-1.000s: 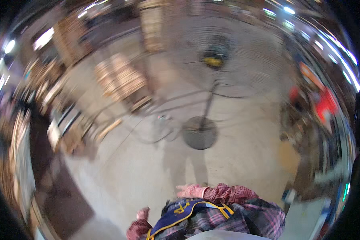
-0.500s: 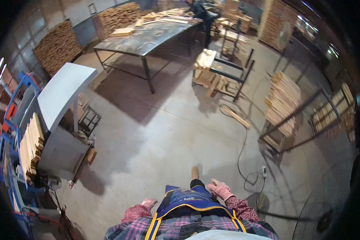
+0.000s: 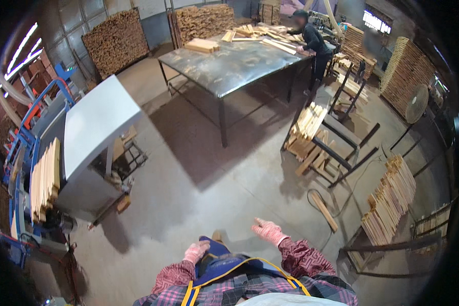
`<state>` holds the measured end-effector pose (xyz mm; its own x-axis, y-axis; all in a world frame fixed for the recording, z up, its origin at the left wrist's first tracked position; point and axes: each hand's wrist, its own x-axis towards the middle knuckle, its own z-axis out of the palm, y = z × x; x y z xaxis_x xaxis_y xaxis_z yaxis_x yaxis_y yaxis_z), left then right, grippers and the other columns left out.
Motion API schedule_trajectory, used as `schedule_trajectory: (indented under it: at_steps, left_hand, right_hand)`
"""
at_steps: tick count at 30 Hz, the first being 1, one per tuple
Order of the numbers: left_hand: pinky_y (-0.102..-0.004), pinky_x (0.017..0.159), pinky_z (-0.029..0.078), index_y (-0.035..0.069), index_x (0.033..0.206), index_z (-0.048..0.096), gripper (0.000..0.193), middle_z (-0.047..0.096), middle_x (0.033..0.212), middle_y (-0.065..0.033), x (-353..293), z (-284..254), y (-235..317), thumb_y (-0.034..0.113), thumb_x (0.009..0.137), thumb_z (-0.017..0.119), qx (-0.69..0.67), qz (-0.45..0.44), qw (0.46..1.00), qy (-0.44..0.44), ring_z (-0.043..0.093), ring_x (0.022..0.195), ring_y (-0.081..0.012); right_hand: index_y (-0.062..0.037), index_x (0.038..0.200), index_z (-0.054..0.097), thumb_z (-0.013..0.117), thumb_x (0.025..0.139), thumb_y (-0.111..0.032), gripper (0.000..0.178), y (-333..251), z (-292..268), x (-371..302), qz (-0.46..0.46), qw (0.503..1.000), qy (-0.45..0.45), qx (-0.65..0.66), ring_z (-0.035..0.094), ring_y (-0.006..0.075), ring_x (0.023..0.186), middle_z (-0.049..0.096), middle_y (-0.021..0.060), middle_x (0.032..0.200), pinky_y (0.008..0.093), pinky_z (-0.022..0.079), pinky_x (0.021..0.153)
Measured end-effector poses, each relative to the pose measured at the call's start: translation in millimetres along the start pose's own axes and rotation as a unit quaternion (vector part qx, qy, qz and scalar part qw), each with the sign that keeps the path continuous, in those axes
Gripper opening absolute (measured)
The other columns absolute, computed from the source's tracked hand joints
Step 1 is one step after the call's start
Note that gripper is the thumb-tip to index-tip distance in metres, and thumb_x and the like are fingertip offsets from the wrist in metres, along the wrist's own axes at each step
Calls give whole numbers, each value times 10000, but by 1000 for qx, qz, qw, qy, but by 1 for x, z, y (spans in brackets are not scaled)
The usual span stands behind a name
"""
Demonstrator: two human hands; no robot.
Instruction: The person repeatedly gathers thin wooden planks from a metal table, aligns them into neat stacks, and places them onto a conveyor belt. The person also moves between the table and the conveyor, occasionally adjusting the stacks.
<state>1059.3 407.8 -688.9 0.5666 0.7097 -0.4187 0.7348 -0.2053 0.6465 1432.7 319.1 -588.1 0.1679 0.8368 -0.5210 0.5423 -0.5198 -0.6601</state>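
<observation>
Both my hands wear pink-and-white gloves and hang in front of my body over the concrete floor. My right hand (image 3: 269, 231) reaches forward, fingers stretched out and holding nothing. Lower and to the left, my left hand (image 3: 196, 251) is beside the edge of my blue apron (image 3: 222, 270) with yellow trim. Its fingers look loosely bent, and I see nothing in them. Part of one shoe (image 3: 218, 236) shows beyond the apron.
A machine with a white panel (image 3: 99, 112) and a row of wood strips (image 3: 46, 178) stands left. Ahead is a metal table (image 3: 224, 66) with boards; a co-worker (image 3: 315, 43) leans over it. Metal racks (image 3: 341, 143), stacked strips (image 3: 390, 201) and one floor board (image 3: 324, 211) lie right.
My view has turned left, so the table, racks and stacks have shifted right in the picture. Both my hands have risen forward, and the right one reaches farther from my body.
</observation>
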Motion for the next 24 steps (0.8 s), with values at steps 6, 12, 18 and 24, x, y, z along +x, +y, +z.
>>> schedule_trajectory:
  at_steps: [6,12,18,24]
  left_hand:
    - [-431,957,490,157,1158,679,347,680,1206,-103,168,-76,-37,352,950,481,168,-155,959,-169,632,1120,-325]
    - [-416,932,526,164,1183,671,302,676,1202,-103,342,-194,-54,212,947,488,341,0,930,-136,648,1092,-303]
    - [-420,830,543,109,1097,679,253,695,1122,-120,558,-260,69,179,887,557,228,242,942,47,665,997,-338]
    - [-371,852,509,131,1270,643,444,701,1102,-123,734,-254,270,400,930,546,-29,4,997,-72,668,971,-291]
  right_hand:
    - [-119,1476,439,557,895,-591,758,-58,-48,135,80,996,-14,18,634,316,1133,662,168,1232,390,470,982]
    - [-128,1468,466,570,883,-589,752,-101,-142,223,124,988,-87,33,492,352,1328,545,199,1405,385,371,1100]
    - [-98,1431,491,570,884,-565,724,-46,-233,377,186,969,2,164,605,351,1188,645,227,1234,415,463,987]
    - [-184,1347,570,533,876,-579,615,-33,-355,515,58,997,-45,29,593,414,1167,632,260,1223,468,458,987]
